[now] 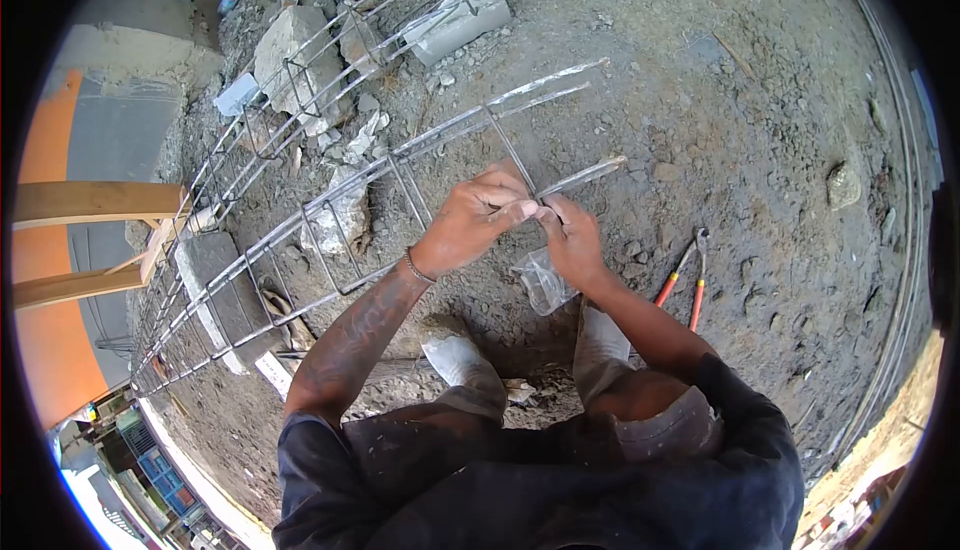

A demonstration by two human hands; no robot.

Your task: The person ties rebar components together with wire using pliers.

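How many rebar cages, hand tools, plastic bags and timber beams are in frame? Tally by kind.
Rebar cages: 2
Red-handled pliers: 1
Clear plastic bag: 1
Timber beams: 2
Total: 6

Outdoor building site. Long steel rebar cages (330,220) lie on bare, stony dirt ground (760,120). Broken concrete blocks (290,50) sit at eleven o'clock, timber planks (90,202) at nine, orange-handled cutters (685,280) at three.
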